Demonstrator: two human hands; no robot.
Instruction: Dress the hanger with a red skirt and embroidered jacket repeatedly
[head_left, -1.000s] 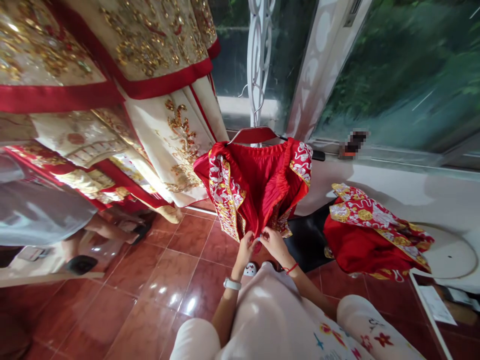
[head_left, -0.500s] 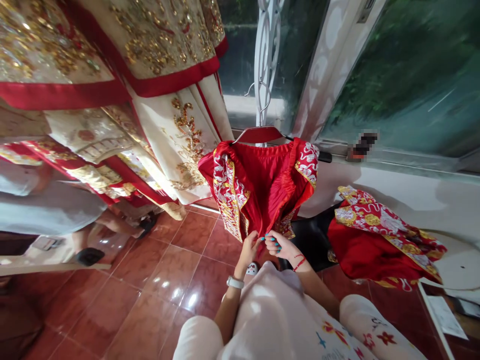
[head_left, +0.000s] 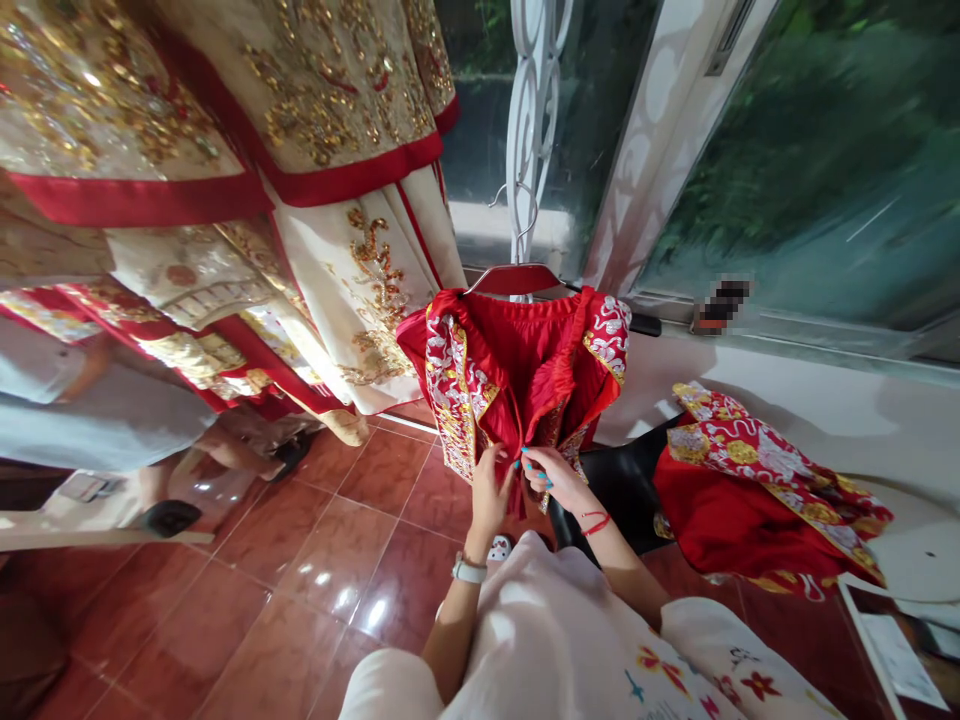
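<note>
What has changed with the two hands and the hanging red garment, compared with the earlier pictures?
The left hand and right hand have moved slightly up the red garment, leaving more red cloth below them. The right still pinches the cloth; the left's grip is unclear. The garment stays on its hanger; the other embroidered garment stays in place.

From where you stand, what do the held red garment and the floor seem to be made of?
Red garment: faintly shiny fabric, perhaps satin, with gathered edge and folds. Floor: smooth, glossy tile, probably ceramic, with bright reflections and joint lines.
</note>
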